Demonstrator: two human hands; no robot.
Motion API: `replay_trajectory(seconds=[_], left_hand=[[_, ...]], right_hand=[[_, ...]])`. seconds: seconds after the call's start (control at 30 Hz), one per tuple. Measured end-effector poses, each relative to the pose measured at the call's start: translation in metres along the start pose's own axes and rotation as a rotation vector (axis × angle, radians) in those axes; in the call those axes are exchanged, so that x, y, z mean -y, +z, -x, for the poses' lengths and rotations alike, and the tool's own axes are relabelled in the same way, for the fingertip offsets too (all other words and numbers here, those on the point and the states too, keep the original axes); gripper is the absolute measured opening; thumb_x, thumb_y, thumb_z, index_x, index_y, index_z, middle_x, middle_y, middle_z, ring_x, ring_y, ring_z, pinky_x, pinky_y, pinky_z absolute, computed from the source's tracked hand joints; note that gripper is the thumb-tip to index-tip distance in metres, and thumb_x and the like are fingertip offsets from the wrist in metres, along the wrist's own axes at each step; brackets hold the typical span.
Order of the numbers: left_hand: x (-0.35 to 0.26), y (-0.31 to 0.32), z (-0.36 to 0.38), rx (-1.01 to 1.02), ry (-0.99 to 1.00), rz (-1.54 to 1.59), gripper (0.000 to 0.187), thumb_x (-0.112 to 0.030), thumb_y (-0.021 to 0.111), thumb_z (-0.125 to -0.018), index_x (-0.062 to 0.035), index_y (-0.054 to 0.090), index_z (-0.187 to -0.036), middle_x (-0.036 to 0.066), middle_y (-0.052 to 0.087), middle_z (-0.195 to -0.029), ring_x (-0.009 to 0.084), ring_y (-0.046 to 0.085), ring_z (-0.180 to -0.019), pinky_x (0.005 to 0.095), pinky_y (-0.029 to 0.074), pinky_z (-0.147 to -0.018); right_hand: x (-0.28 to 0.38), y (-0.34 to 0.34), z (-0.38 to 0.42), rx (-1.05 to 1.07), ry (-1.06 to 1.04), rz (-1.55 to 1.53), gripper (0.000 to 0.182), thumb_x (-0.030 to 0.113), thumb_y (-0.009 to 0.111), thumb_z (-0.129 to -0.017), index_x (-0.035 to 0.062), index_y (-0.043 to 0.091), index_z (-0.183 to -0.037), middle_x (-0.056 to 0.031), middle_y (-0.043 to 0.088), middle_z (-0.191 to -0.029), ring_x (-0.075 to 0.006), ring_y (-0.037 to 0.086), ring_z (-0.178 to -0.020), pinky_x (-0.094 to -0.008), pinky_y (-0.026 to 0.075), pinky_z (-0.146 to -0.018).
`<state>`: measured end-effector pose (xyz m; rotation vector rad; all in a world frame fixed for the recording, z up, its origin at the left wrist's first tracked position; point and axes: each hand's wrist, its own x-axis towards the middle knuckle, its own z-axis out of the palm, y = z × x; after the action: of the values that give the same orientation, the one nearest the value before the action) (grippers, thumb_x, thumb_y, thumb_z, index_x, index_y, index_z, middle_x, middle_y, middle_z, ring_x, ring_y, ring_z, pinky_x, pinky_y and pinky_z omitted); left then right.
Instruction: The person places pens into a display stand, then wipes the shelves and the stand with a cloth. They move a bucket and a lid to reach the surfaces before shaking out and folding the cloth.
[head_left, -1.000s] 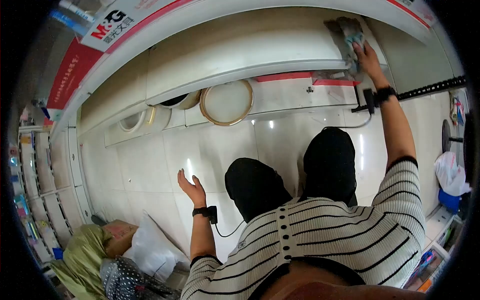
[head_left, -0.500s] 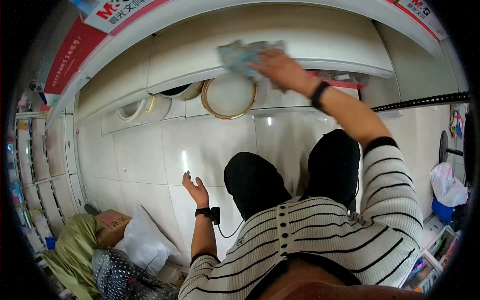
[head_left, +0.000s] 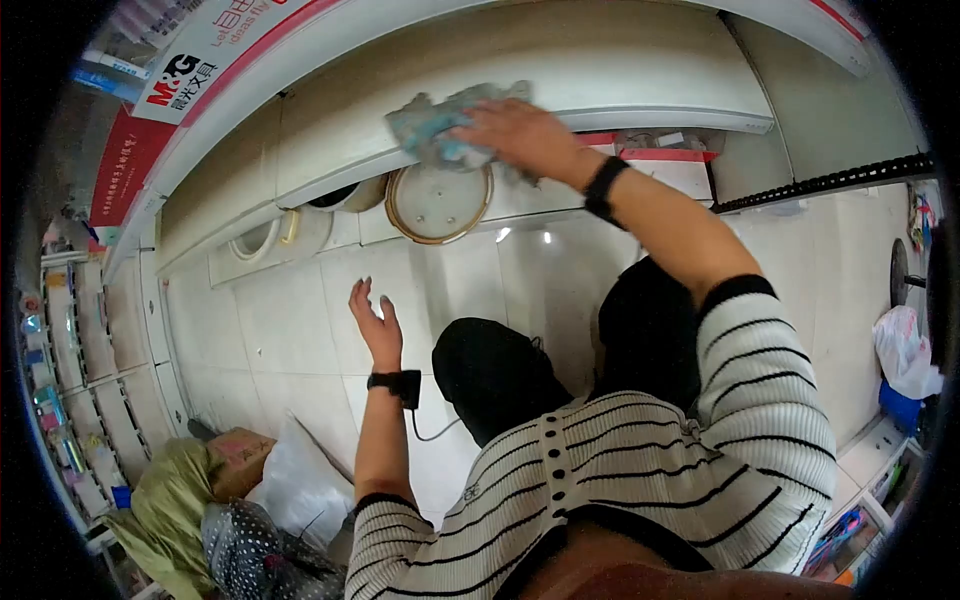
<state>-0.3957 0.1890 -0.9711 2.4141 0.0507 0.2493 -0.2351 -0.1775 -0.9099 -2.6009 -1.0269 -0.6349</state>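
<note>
A crumpled grey-blue cloth [head_left: 425, 122] lies under the fingers of my right hand [head_left: 530, 138], which presses it against the front edge of a pale shelf [head_left: 350, 120]. Part of the cloth hangs over the edge, and my fingertips are partly lost against it. Below the cloth, a round container with a brown rim [head_left: 440, 205] protrudes from beneath the shelf. My left hand [head_left: 376, 328] is raised above the tiled floor, fingers apart and holding nothing.
Other round containers [head_left: 262, 240] stand under the shelf to the left. A cardboard box [head_left: 240, 462], a white bag [head_left: 305, 475] and a green bag [head_left: 165, 490] sit at lower left. A black perforated rail [head_left: 820, 185] runs along the right. Stocked shelves line the far left.
My right hand and the cloth have moved left along the shelf edge. My left hand is slightly higher and further left, still empty. The whole view has shifted a little.
</note>
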Motion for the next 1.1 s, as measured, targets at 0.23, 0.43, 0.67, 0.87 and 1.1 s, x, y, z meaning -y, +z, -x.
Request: replay_trajectory(seconds=[0.23,0.43,0.67,0.87,1.1], left_hand=[[-0.072,0.032,-0.064,0.023,0.299,-0.027,0.038,-0.004,0.052,-0.086,-0.0044,0.05,-0.123,0.02,0.046,-0.128,0.0369,0.043,-0.12,0.0415,0.035,-0.102],[-0.15,0.074,-0.107,0.065,0.599,-0.034,0.041,-0.004,0.057,-0.08,-0.006,0.053,-0.12,0.017,0.05,-0.125,0.0357,0.046,-0.117,0.0403,0.037,-0.099],[-0.301,0.125,-0.136,0.124,0.826,0.09,0.037,-0.005,0.056,-0.082,-0.0069,0.053,-0.119,0.014,0.05,-0.128,0.0347,0.047,-0.117,0.0414,0.036,-0.101],[-0.36,0.193,-0.147,0.081,0.857,0.114,0.044,-0.01,0.061,-0.079,-0.0048,0.051,-0.121,0.02,0.049,-0.124,0.0383,0.046,-0.114,0.0442,0.036,-0.099],[-0.404,0.285,-0.163,0.025,0.872,-0.097,0.055,-0.022,0.064,-0.077,0.0024,0.049,-0.124,0.027,0.046,-0.124,0.0437,0.04,-0.118,0.0499,0.032,-0.102]], right_hand=[[-0.085,-0.111,0.133,0.189,0.284,0.024,0.079,-0.002,0.07,-0.064,0.022,0.046,-0.135,-0.011,0.044,-0.138,-0.0305,0.039,-0.13,-0.0402,0.034,-0.108],[-0.147,-0.165,0.196,-0.094,0.898,-0.367,0.052,0.012,0.062,-0.082,0.0087,0.049,-0.132,-0.0164,0.056,-0.125,-0.0288,0.053,-0.116,-0.0365,0.04,-0.099],[-0.171,-0.149,0.126,-0.18,0.727,-0.135,0.057,0.036,0.065,-0.08,0.0053,0.053,-0.126,-0.0222,0.056,-0.122,-0.0383,0.053,-0.112,-0.0424,0.042,-0.096],[-0.153,-0.121,0.143,-0.311,0.603,0.087,0.052,0.025,0.063,-0.081,0.0043,0.05,-0.126,-0.021,0.051,-0.127,-0.0376,0.048,-0.117,-0.0441,0.039,-0.099],[-0.15,-0.116,0.168,-0.618,0.816,-0.155,0.04,0.016,0.049,-0.093,-0.0004,0.044,-0.129,-0.0252,0.043,-0.133,-0.0396,0.038,-0.125,-0.0457,0.029,-0.106]])
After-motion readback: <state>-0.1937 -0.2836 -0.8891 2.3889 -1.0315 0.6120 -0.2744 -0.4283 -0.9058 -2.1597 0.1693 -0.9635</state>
